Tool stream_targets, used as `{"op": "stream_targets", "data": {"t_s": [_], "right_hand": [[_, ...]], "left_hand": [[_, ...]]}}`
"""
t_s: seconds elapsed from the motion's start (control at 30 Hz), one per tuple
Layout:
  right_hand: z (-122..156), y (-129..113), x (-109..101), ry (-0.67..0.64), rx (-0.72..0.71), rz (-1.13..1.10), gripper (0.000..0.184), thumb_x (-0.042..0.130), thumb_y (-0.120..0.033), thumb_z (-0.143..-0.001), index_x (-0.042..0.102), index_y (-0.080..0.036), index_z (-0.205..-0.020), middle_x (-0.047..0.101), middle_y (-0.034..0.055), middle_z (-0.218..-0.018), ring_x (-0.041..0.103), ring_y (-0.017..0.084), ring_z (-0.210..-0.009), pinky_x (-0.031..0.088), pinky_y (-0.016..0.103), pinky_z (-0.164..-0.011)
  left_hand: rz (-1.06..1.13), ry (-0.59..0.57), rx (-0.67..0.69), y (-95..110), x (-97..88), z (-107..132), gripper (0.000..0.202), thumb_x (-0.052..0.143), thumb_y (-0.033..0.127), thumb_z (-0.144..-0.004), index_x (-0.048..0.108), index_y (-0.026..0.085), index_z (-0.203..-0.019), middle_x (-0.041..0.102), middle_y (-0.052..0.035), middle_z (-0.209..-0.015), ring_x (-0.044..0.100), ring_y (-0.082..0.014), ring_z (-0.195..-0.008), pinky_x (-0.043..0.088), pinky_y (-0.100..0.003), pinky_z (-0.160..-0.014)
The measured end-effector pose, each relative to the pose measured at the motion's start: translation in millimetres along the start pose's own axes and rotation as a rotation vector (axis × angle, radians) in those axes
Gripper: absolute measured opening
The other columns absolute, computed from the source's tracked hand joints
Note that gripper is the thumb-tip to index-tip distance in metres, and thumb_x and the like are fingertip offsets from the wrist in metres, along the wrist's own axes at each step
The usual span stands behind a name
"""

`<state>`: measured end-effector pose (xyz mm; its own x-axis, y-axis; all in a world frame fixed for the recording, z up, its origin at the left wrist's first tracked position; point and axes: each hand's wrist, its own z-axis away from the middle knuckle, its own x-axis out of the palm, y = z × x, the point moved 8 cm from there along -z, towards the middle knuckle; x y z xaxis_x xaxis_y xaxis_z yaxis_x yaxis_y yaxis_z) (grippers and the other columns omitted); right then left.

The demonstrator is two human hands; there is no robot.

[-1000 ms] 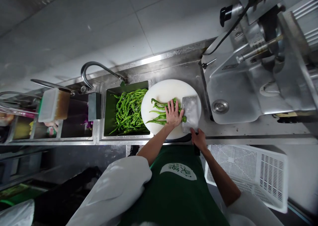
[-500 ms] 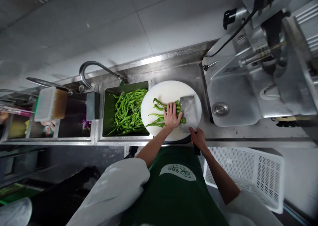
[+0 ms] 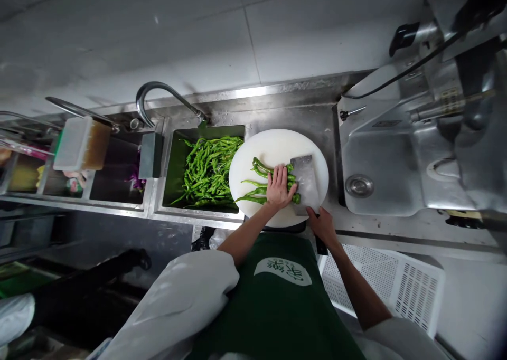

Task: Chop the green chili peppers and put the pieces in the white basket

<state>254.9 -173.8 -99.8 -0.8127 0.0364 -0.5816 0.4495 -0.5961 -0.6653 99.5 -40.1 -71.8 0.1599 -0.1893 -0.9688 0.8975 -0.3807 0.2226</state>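
Head view, bench seen from above. Round white cutting board (image 3: 273, 143) sits at centre, overlapping the right rim of a sink basin (image 3: 174, 159) at its 9 o'clock. The basin is heaped with loose green peppers (image 3: 206, 170), and a faucet (image 3: 158, 88) arches over it from 11 o'clock. On the board lies a small bundle of peppers (image 3: 253, 192), long axis running 9 to 3 o'clock, thin tips toward 9. Left hand (image 3: 279, 187) lies palm down on the bundle's 3 o'clock half, fingers slightly spread and pointing to 12, thumb angled toward 3; it presses flat and pinches nothing. Cleaver (image 3: 306, 183) stands just beside that hand at its 3 o'clock, blade length running 12 to 6, so it crosses the pepper axis at the bundle's right end. A short green end shows between thumb and blade. Cannot tell whether the edge meets the board. Right hand (image 3: 322, 225), at 5 o'clock of the board, is closed around the cleaver's dark handle. Left hand is the nearer to the bundle. Steel slicing machine (image 3: 396, 154) at 3 o'clock; white perforated basket (image 3: 412, 291) at 4 o'clock, below bench level.
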Motion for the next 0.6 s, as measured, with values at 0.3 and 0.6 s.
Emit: {"op": "stream_targets", "data": {"t_s": [0.3,0.6], "right_hand": [[-14,-10,5,-0.110,-0.020,-0.168,0.047,0.054,-0.072,-0.086,0.053,-0.026,-0.073,0.057,0.0025,-0.051,0.062,0.023,-0.059,0.046,0.031,-0.055],[23,7,13,-0.190,0.092,-0.173,0.049,0.061,-0.072,-0.083,0.046,-0.028,-0.066,0.053,-0.0008,-0.040,0.053,0.018,-0.040,0.043,0.030,-0.047]], "left_hand": [[-0.034,0.004,-0.037,-24,-13.5,14,0.079,0.031,0.057,-0.106,0.019,0.009,-0.168,0.013,-0.0142,-0.176,0.007,-0.0282,-0.165,0.011,-0.054,-0.133],[-0.018,-0.009,0.015,-38,-10.4,21,0.081,0.035,0.057,-0.104,0.018,0.012,-0.169,0.011,-0.0134,-0.176,0.003,-0.0301,-0.165,0.007,-0.058,-0.133]]}}
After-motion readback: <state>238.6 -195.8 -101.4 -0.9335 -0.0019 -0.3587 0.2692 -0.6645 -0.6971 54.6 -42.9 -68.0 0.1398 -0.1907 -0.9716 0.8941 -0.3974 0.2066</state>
